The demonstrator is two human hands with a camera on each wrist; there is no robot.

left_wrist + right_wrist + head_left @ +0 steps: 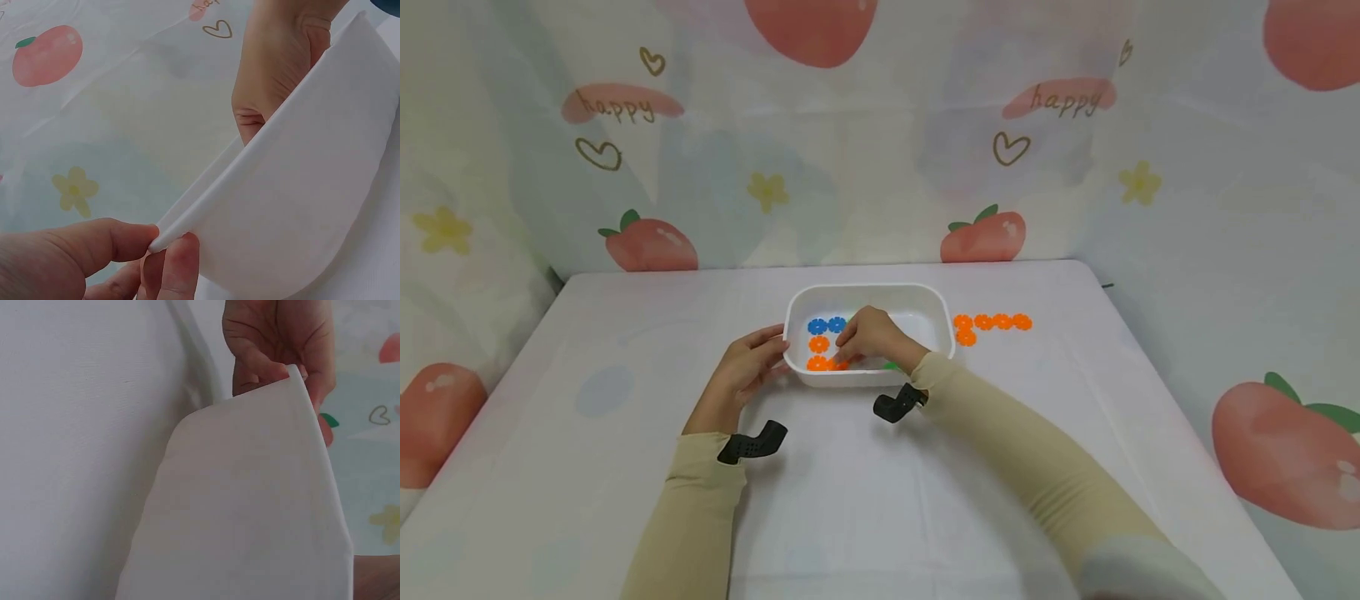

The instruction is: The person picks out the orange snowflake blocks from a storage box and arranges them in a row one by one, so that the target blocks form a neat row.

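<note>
A white plastic tub (871, 379) stands on the table. My left hand (747, 367) pinches its left rim, thumb on top and fingers against the outer wall, as the left wrist view shows. My right hand (876, 335) reaches down inside the tub with bent fingers. Its fingertips are right at an orange flower-shaped disc (842, 365) near the front wall; I cannot tell whether they pinch it. Left of them lie orange discs (818, 343), with blue discs (817, 326) behind. Green discs (891, 365) show partly, mostly hidden by the right hand and wrist.
Several orange discs (1003, 322) lie on the table just right of the tub, most of them in a row. The white-clothed table (842, 500) meets a fruit-patterned backdrop (850, 208) behind. Each wrist wears a black camera mount (752, 442).
</note>
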